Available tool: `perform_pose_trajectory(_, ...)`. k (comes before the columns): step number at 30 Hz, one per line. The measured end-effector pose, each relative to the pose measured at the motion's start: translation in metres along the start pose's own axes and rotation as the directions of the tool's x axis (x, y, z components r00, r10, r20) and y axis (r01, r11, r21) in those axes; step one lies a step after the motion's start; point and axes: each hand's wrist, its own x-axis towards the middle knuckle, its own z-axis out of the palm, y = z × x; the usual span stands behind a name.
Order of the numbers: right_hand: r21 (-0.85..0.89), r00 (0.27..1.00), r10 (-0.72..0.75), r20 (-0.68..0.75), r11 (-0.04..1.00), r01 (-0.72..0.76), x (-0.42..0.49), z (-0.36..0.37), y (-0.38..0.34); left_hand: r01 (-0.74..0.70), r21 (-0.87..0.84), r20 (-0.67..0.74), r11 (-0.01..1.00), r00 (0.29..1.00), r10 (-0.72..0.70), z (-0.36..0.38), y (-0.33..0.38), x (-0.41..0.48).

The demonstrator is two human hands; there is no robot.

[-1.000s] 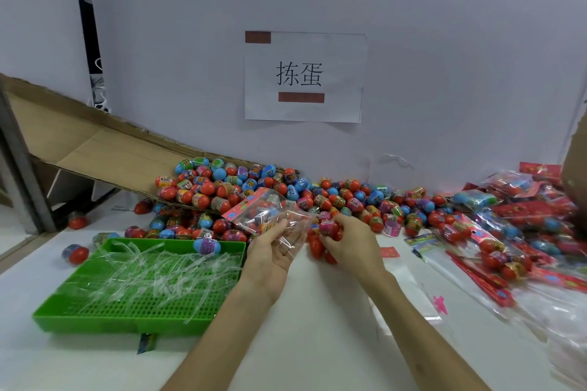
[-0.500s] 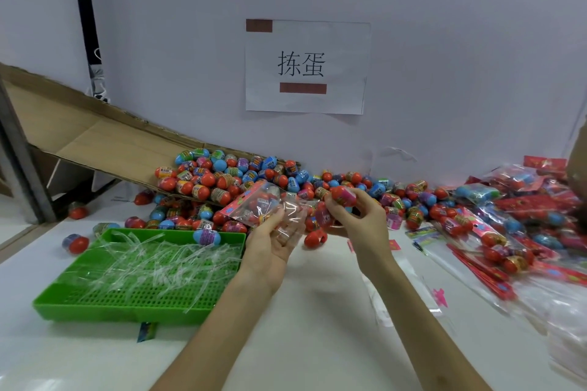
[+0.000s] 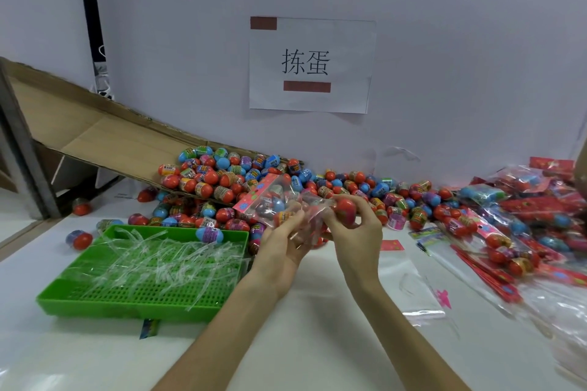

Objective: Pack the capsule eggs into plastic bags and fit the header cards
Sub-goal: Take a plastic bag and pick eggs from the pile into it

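- A heap of loose capsule eggs (image 3: 349,190), too many to count, lay unpacked beyond both hands.
- Several filled bags (image 3: 508,225), number unclear, were piled right of the right hand (image 3: 359,232).
- One plastic bag (image 3: 279,203), partly filled, was gripped by the left hand (image 3: 279,251).
- One red egg (image 3: 345,209) was pinched by the right hand at the bag's mouth; header-card fitting was judged outstanding.

Tray (image 3: 95,298) left of packed bags (image 3: 508,232)
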Motion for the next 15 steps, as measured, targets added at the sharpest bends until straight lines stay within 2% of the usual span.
perform_pose_trajectory(10, 0.103, 0.969, 0.245, -0.02, 0.965, -0.242, -0.002, 0.003, 0.006, 0.038, 0.05, -0.059, 0.998, 0.998, -0.035, -0.01, -0.015, 0.008)
perform_pose_trajectory(15, 0.04, 0.979, 0.182, -0.091, 0.983, -0.179, -0.004, 0.003, 0.007, 0.04, 0.061, -0.012, 0.997, 0.999, -0.039, -0.01, -0.014, 0.008)
